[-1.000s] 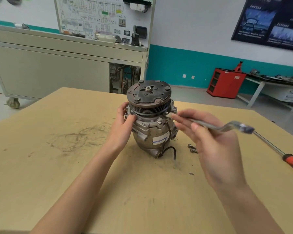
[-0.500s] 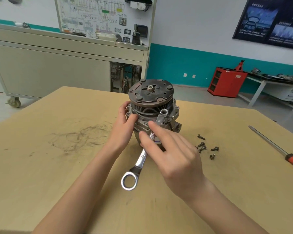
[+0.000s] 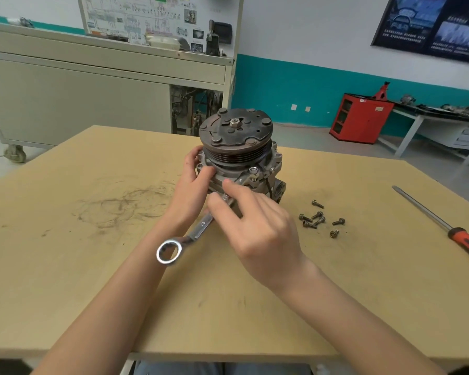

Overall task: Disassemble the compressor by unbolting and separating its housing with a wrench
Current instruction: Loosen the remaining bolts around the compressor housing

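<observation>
Plywood tabletop [image 3: 92,293] carries the compressor [image 3: 236,136] upright, pulley up, just past its middle toward 12 o'clock. At the housing's 9 o'clock side the left hand [image 3: 192,193] grips it, fingers curled round the flange. The right hand [image 3: 257,228] pinches the wrench [image 3: 201,228] by its shaft, far ring seated on the flange at 6 o'clock. Loose bolts [image 3: 318,219] lie at the compressor's 4 o'clock, a screwdriver [image 3: 441,226] farther out at 3.

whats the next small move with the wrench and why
Probably swing the wrench handle to loosen the flange bolt: its far end seems seated on it, the right hand grips the shank, the left hand holds the compressor, and other bolts already lie loose.
</observation>
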Demonstrator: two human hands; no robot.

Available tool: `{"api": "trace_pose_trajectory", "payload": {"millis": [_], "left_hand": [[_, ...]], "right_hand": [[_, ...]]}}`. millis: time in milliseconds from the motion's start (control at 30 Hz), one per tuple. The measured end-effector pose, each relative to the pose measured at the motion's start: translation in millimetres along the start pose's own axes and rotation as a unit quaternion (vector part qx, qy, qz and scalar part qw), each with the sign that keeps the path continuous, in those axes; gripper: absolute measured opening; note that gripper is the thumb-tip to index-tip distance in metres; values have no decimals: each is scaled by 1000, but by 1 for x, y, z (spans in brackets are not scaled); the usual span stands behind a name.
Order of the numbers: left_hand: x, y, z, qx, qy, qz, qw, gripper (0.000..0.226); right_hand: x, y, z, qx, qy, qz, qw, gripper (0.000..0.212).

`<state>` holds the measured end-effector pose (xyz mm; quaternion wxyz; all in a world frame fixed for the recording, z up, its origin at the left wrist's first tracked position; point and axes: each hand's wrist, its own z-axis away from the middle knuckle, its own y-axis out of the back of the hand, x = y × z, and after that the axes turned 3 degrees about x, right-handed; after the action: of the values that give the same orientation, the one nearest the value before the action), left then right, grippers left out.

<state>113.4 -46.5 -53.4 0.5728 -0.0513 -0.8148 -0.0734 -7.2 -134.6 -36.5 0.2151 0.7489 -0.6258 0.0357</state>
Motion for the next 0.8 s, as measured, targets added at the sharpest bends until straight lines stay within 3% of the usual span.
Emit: {"api": "trace_pose_trajectory", "payload": {"millis": [67,167,233,267,367,433,633,800], "left_hand": [[-1,-1,1,-3,4,14,1000,44],[1,-2,3,9,-1,12,1000,43],[2,-2,3,8,9,15,1000,47],[3,-2,3,5,16,15,1000,48],[3,-1,2,1,16,15,1000,48],[2,-1,3,3,13,13,1000,48],[1,0,4,0,13,18,1000,46],[1,2,4,-6,11,15,1000,46]], "right_hand": [[5,0,3,16,1,-23,1000,2],[23,5,18,28,3,-113,993,18],[36,10,30,46,-100,-268,957,18],[42,12,33,48,-187,-368,910,18],[68,12,28,51,-399,-589,701,18],[91,7,18,16,-455,-642,617,21],[145,-25,-25,-158,-475,-674,544,30],[152,-42,-29,-185,-477,-688,515,28]]}}
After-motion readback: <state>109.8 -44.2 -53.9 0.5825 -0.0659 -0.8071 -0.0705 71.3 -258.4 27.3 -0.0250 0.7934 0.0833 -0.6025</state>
